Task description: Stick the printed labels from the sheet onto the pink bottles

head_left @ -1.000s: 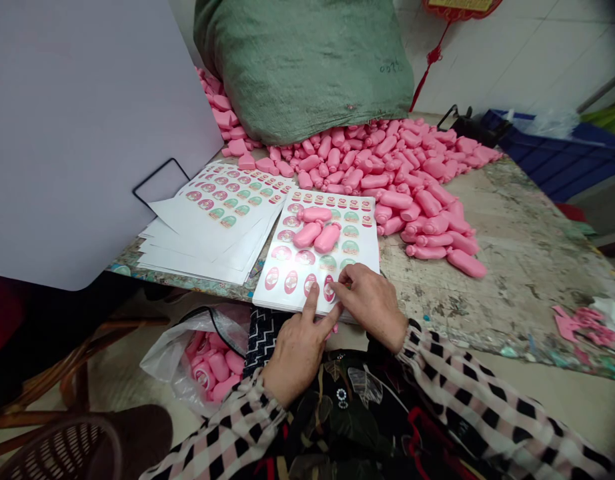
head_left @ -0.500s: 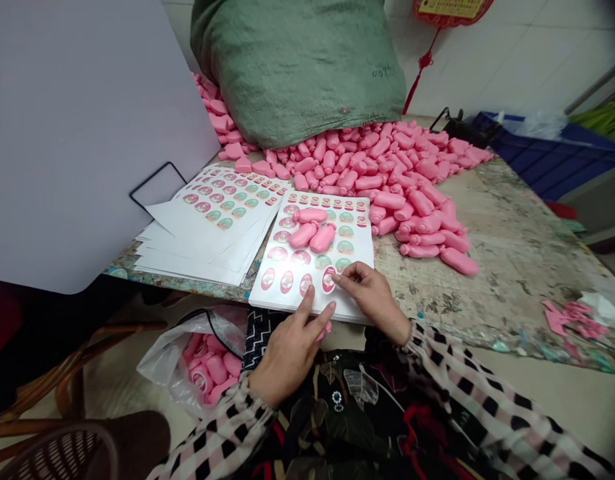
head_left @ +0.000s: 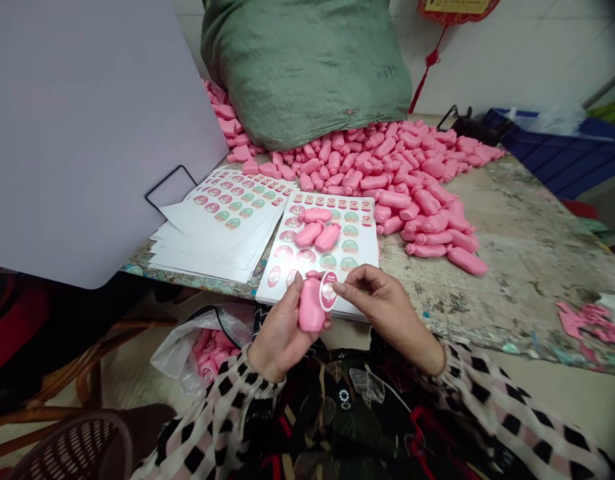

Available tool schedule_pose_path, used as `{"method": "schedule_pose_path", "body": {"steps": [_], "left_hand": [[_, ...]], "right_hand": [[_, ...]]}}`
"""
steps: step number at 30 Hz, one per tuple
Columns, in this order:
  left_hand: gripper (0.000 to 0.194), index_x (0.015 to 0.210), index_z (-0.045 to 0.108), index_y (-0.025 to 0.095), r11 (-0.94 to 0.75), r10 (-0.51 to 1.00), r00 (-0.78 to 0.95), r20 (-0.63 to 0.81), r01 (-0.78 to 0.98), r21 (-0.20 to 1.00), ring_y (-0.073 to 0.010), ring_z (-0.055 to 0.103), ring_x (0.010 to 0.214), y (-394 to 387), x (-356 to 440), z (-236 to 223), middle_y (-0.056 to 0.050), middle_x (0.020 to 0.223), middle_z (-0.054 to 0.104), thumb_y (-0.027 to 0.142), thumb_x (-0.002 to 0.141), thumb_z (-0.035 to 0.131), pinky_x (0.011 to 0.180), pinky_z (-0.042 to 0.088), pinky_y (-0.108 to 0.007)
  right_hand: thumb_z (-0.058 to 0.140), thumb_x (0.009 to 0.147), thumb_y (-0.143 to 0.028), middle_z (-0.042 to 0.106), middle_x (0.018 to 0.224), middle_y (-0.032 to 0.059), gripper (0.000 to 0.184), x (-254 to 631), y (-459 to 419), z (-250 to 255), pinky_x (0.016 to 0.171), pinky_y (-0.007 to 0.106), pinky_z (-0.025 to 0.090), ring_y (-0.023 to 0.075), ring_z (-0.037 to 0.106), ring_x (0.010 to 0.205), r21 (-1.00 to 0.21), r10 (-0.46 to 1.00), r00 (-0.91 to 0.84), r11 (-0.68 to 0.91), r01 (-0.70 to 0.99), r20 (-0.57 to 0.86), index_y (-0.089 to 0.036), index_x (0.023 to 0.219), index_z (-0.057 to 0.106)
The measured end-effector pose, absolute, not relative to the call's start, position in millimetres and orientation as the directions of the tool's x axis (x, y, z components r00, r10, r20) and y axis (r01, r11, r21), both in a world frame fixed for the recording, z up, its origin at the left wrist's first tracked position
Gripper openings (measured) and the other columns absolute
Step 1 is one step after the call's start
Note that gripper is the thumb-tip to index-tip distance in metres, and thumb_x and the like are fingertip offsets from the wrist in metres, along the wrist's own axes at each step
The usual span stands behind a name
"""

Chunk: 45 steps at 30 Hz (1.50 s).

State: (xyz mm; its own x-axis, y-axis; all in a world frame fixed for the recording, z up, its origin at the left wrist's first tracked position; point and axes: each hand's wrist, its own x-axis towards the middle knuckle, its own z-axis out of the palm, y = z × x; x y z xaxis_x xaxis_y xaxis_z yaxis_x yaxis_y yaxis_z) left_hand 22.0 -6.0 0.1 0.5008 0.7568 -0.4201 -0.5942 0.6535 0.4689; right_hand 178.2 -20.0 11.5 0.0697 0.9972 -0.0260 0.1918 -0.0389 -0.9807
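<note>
Currently, pink bottle [head_left: 311,305] in left hand's grip [head_left: 287,327], oval sticker [head_left: 329,291] pinched in right hand's [head_left: 387,310].

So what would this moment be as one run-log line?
left hand: holds pink bottle | right hand: pinches oval sticker | sticker sheet: three bottles on top

Your left hand [head_left: 290,327] was turned palm up, its fingers curled into a grip with the thumb upright. Your right hand [head_left: 387,307] pinched between thumb and index finger, close beside it, and both forearms angled in from either side.
</note>
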Motion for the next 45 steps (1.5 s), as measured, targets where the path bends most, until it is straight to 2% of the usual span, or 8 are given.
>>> {"method": "schedule_pose_path", "body": {"steps": [6,9,21,32,35,37,41,45], "left_hand": [[0.043,0.113,0.055,0.016,0.661,0.75,0.515,-0.415,-0.557,0.503,-0.0094,0.051,0.062,-5,33,2,-0.004,0.082,0.055,0.048,0.087,0.044,0.052,0.043,-0.022],[0.043,0.113,0.055,0.016,0.649,0.759,0.523,-0.388,-0.565,0.509,-0.0085,0.051,0.064,-5,33,0,-0.005,0.09,0.055,0.048,0.087,0.044,0.053,0.043,-0.021],[0.042,0.111,0.056,0.017,0.642,0.764,0.53,-0.369,-0.567,0.516,-0.0078,0.051,0.064,-2,33,-1,-0.003,0.083,0.052,0.049,0.086,0.045,0.053,0.043,-0.019],[0.051,0.114,0.052,0.017,0.591,0.797,0.512,-0.32,-0.556,0.584,-0.0082,0.05,0.065,-5,34,-2,-0.002,0.084,0.052,0.056,0.082,0.046,0.056,0.044,-0.021],[0.045,0.114,0.047,0.021,0.569,0.803,0.495,-0.332,-0.47,0.675,-0.0068,0.051,0.067,-8,32,3,0.001,0.085,0.052,0.041,0.076,0.064,0.061,0.043,-0.02],[0.052,0.115,0.042,0.023,0.556,0.797,0.497,-0.343,-0.384,0.737,-0.0066,0.053,0.066,-9,30,6,0.003,0.083,0.053,0.027,0.072,0.071,0.064,0.043,-0.021],[0.054,0.117,0.034,0.022,0.541,0.77,0.549,-0.324,-0.295,0.788,-0.01,0.056,0.062,-10,23,5,0.002,0.074,0.056,0.024,0.075,0.067,0.061,0.044,-0.024],[0.044,0.112,0.034,0.023,0.542,0.766,0.555,-0.324,-0.286,0.79,-0.0142,0.061,0.065,-11,16,2,-0.002,0.08,0.06,0.025,0.079,0.062,0.063,0.049,-0.031]], "right_hand": [[0.064,0.076,-0.041,0.057,0.068,-0.0026,0.024,175,-26,5,0.057,0.023,0.039,0.0112,0.051,0.063,-0.957,1.0,0.025,-0.004,0.291,0.004,-0.02,0.072,0.055],[0.063,0.077,-0.043,0.06,0.069,-0.0019,0.025,175,-26,2,0.059,0.024,0.041,0.0124,0.053,0.065,-0.954,1.0,0.017,0.005,0.3,0.011,-0.02,0.072,0.055],[0.06,0.079,-0.043,0.063,0.069,-0.0015,0.023,173,-27,-1,0.062,0.027,0.045,0.0135,0.059,0.063,-0.962,1.0,-0.019,-0.005,0.274,-0.011,-0.021,0.076,0.055],[0.058,0.079,-0.046,0.064,0.071,0.001,0.025,173,-29,-1,0.063,0.029,0.045,0.0154,0.058,0.066,-0.925,0.999,0.029,0.016,0.379,0.029,-0.021,0.075,0.056],[0.057,0.081,-0.042,0.065,0.075,0.0011,0.021,175,-31,1,0.064,0.027,0.044,0.0155,0.058,0.07,-0.89,0.999,0.011,0.031,0.455,0.041,-0.021,0.076,0.056],[0.055,0.083,-0.038,0.065,0.076,0.0001,0.018,179,-32,4,0.064,0.026,0.042,0.0146,0.057,0.071,-0.854,0.998,-0.035,0.059,0.516,0.048,-0.021,0.077,0.057],[0.052,0.085,-0.038,0.063,0.074,-0.0019,0.018,195,-26,8,0.064,0.025,0.039,0.0128,0.055,0.068,-0.776,0.986,-0.158,0.137,0.616,0.049,-0.022,0.079,0.06],[0.059,0.079,-0.046,0.061,0.074,-0.0012,0.025,212,-16,2,0.061,0.025,0.039,0.0134,0.053,0.067,-0.804,0.999,-0.024,0.05,0.592,0.044,-0.022,0.08,0.06]]}}
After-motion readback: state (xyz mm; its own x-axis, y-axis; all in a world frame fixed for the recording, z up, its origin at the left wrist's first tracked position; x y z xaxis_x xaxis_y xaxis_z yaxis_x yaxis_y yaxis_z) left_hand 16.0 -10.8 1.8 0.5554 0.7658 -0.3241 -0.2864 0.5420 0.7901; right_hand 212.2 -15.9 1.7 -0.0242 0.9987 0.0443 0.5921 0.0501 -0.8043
